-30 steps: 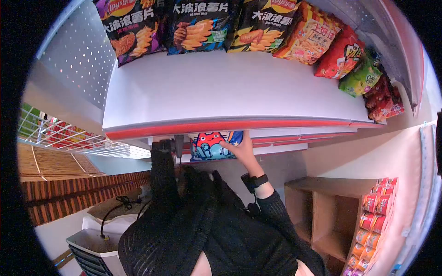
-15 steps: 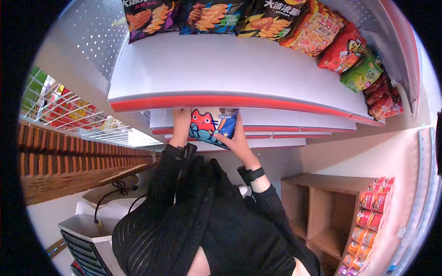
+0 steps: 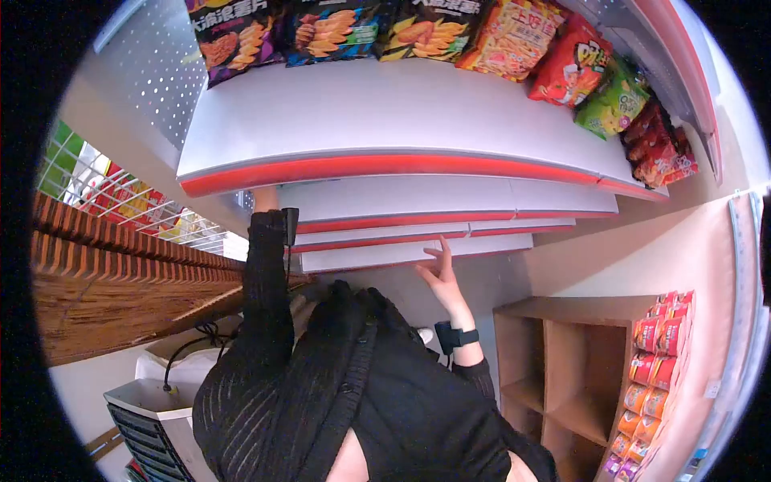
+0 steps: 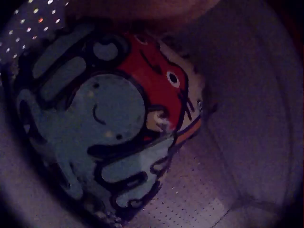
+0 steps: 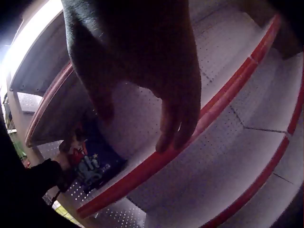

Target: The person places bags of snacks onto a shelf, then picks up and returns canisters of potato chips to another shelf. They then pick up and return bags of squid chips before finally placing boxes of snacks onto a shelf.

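Observation:
A blue snack bag (image 4: 114, 104) with a red cat and a pale blue figure fills much of the left wrist view. In the right wrist view, the left hand (image 5: 62, 159) holds the left edge of this bag (image 5: 95, 164) over a lower shelf. From the head, the top shelf hides the bag and most of the left hand (image 3: 265, 198). The right hand (image 3: 441, 277), empty with spread fingers, is in front of the lower shelves, apart from the bag; its fingers also hang down in the right wrist view.
Several chip bags (image 3: 332, 32) stand along the back of the top shelf (image 3: 361, 116). Red-edged shelves (image 3: 418, 197) lie below. A wire rack (image 3: 120, 197) is at the left, a wooden cubby unit (image 3: 574, 377) and stacked cups (image 3: 650, 373) at the right.
The right hand has let go of the bag and moved right and down. The left hand has carried the bag left, under the top shelf, out of the head view.

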The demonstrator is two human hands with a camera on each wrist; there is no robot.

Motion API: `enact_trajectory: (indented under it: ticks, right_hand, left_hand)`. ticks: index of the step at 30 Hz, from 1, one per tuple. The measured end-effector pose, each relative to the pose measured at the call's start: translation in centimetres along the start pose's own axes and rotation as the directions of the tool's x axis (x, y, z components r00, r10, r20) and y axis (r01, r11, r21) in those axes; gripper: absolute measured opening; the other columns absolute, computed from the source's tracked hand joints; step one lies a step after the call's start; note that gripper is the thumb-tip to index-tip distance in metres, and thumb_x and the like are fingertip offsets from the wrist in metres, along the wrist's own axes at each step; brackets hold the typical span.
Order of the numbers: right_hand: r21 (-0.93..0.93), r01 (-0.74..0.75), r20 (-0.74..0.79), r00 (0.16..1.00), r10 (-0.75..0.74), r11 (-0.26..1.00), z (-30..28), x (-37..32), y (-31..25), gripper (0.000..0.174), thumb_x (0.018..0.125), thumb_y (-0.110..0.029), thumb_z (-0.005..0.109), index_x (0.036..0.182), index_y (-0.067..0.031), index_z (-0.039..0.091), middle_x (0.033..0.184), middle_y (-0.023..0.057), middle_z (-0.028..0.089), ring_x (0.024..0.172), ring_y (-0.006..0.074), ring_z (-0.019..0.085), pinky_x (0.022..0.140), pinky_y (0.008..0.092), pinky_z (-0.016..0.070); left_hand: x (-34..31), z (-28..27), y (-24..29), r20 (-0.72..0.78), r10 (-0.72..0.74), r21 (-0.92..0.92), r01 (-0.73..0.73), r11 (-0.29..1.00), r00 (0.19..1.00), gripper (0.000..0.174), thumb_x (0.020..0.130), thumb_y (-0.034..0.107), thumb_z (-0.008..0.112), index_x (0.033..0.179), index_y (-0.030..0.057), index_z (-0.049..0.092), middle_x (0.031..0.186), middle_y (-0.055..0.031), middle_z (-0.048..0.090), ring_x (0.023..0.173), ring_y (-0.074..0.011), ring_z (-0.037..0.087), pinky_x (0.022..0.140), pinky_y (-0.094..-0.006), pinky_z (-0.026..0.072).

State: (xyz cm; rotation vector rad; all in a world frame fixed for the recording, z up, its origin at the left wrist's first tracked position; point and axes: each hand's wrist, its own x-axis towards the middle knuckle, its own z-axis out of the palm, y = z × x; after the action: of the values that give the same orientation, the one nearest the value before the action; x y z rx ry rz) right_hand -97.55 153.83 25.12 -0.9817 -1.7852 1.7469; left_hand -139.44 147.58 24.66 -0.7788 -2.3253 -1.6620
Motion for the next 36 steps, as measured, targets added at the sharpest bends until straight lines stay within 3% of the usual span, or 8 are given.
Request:
enact_trajectory:
  ticks: [9, 12, 15, 21, 25, 28, 30, 36]
  right_hand:
    - [0.024, -0.132, -0.256, 0.957, 0.134, 0.991, -4.5, -7.4, 1.4, 0.077, 0.083, -0.012, 0.058, 0.142, -0.0101, 0.009, 0.121, 0.0166, 0.046, 0.096, 0.0211, 0.056, 0.084, 0.0339, 0.0439]
    - [0.045, -0.123, -0.293, 0.947, 0.131, 0.991, -6.1, -8.6, 2.6, 0.076, 0.083, -0.014, 0.058, 0.142, -0.0101, 0.011, 0.12, 0.0164, 0.047, 0.097, 0.0219, 0.056, 0.085, 0.0342, 0.0431]
    - [0.061, -0.126, -0.315, 0.939, 0.139, 0.99, -7.5, -9.8, 3.4, 0.075, 0.083, -0.014, 0.058, 0.142, -0.0107, 0.011, 0.12, 0.016, 0.047, 0.098, 0.0215, 0.055, 0.086, 0.0342, 0.0426]
    - [0.107, -0.08, -0.285, 0.952, 0.107, 0.991, -10.4, -11.4, 4.5, 0.075, 0.084, -0.013, 0.059, 0.142, -0.0116, 0.012, 0.121, 0.0157, 0.046, 0.097, 0.0206, 0.055, 0.086, 0.0347, 0.0435]
    - [0.158, -0.049, -0.282, 0.955, 0.092, 0.986, -12.3, -13.7, 5.3, 0.075, 0.083, -0.013, 0.061, 0.142, -0.0114, 0.013, 0.12, 0.0148, 0.048, 0.096, 0.0199, 0.056, 0.085, 0.0344, 0.0449]
    - [0.104, -0.05, -0.378, 0.922, 0.086, 0.993, -12.0, -13.3, 6.3, 0.07, 0.083, -0.014, 0.061, 0.14, -0.0105, 0.02, 0.115, 0.0128, 0.051, 0.094, 0.0188, 0.056, 0.084, 0.0337, 0.0459]
    - [0.091, -0.046, -0.426, 0.901, 0.081, 0.995, -8.2, -9.3, 8.2, 0.06, 0.083, -0.017, 0.062, 0.135, -0.0084, 0.033, 0.113, 0.0116, 0.054, 0.092, 0.019, 0.057, 0.082, 0.0336, 0.0466]
    - [0.044, -0.138, -0.66, 0.74, 0.132, 0.989, 1.1, -1.4, 11.8, 0.04, 0.085, -0.023, 0.06, 0.119, -0.0048, 0.049, 0.109, 0.0114, 0.057, 0.095, 0.0204, 0.056, 0.084, 0.0333, 0.046]
  left_hand:
    - [-0.9, 2.8, 0.4, -0.221, -0.037, -0.077, 0.02, 0.997, 0.975, 0.045, 0.087, 0.032, 0.053, 0.118, 0.0011, 0.043, 0.117, -0.0173, 0.048, 0.109, -0.0312, 0.042, 0.095, -0.0452, 0.0298]
    - [-2.5, 2.7, 2.2, -0.341, 0.053, 0.171, 0.007, 0.985, 0.939, 0.051, 0.087, 0.033, 0.054, 0.123, 0.0005, 0.037, 0.123, -0.0175, 0.043, 0.115, -0.0319, 0.037, 0.098, -0.0461, 0.0265]
    - [-4.2, 3.7, 3.2, -0.675, 0.115, 0.198, 0.03, 0.98, 0.729, 0.058, 0.085, 0.028, 0.057, 0.125, -0.006, 0.032, 0.123, -0.0248, 0.036, 0.115, -0.0381, 0.033, 0.097, -0.0468, 0.0275]
    - [-11.8, 7.9, 5.3, -0.545, 0.125, 0.231, 0.005, 0.973, 0.829, 0.055, 0.074, 0.001, 0.055, 0.125, -0.0067, 0.033, 0.117, -0.025, 0.033, 0.107, -0.039, 0.037, 0.092, -0.0472, 0.0305]
    - [-19.2, 10.3, 13.2, -0.176, -0.096, -0.293, 0.041, 0.955, 0.98, 0.056, 0.075, -0.003, 0.052, 0.128, -0.0023, 0.033, 0.119, -0.0207, 0.031, 0.11, -0.0342, 0.038, 0.095, -0.0438, 0.031]
    - [-22.5, 13.9, 11.9, 0.179, 0.055, -0.144, -0.029, 0.989, 0.982, 0.052, 0.08, -0.004, 0.047, 0.13, -0.0001, 0.031, 0.123, -0.0166, 0.039, 0.117, -0.028, 0.037, 0.099, -0.0404, 0.0301]
    - [-21.4, 17.7, 8.4, 0.481, 0.024, -0.543, 0.276, 0.793, 0.876, 0.047, 0.086, 0.001, 0.045, 0.131, 0.0029, 0.032, 0.129, -0.0148, 0.039, 0.116, -0.0235, 0.041, 0.096, -0.0365, 0.0371]
    - [-20.9, 25.3, 5.7, 0.9, 0.342, -0.435, 0.493, 0.753, 0.271, 0.05, 0.086, 0.002, 0.038, 0.135, 0.0084, 0.027, 0.12, -0.0134, 0.041, 0.089, -0.02, 0.055, 0.086, -0.0343, 0.0438]
